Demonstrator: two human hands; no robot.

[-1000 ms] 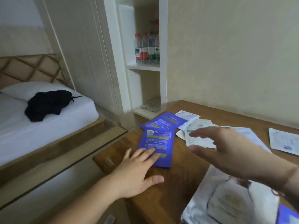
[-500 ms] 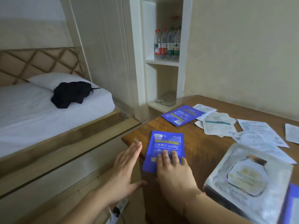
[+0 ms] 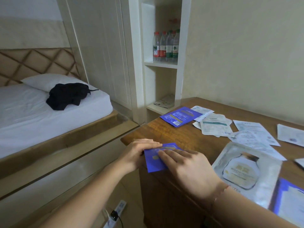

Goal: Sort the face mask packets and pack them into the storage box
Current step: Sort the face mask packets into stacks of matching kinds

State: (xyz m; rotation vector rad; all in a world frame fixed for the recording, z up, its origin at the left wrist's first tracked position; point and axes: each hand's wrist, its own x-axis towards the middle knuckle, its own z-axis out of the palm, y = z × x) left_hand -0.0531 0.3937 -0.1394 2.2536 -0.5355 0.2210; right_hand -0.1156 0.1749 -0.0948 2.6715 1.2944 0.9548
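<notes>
A blue face mask packet (image 3: 154,163) lies at the near left edge of the wooden table (image 3: 164,134), sticking out past it. My left hand (image 3: 139,152) grips its left side, thumb hidden under it. My right hand (image 3: 185,163) lies flat on top, fingers spread. A second blue packet (image 3: 180,116) sits farther back. White packets (image 3: 213,125) are scattered behind and to the right. A silvery packet with a bottle picture (image 3: 243,170) tops a stack at the near right. No storage box is in view.
A bed with a pillow and a black garment (image 3: 67,95) is at the left. White shelving holds water bottles (image 3: 166,46). A power strip (image 3: 117,213) lies on the floor beside the table. The wall runs behind the table.
The blue packet slid toward the table's near edge under my right hand. My left hand moved from beside the table onto the packet's left side and closed on it.
</notes>
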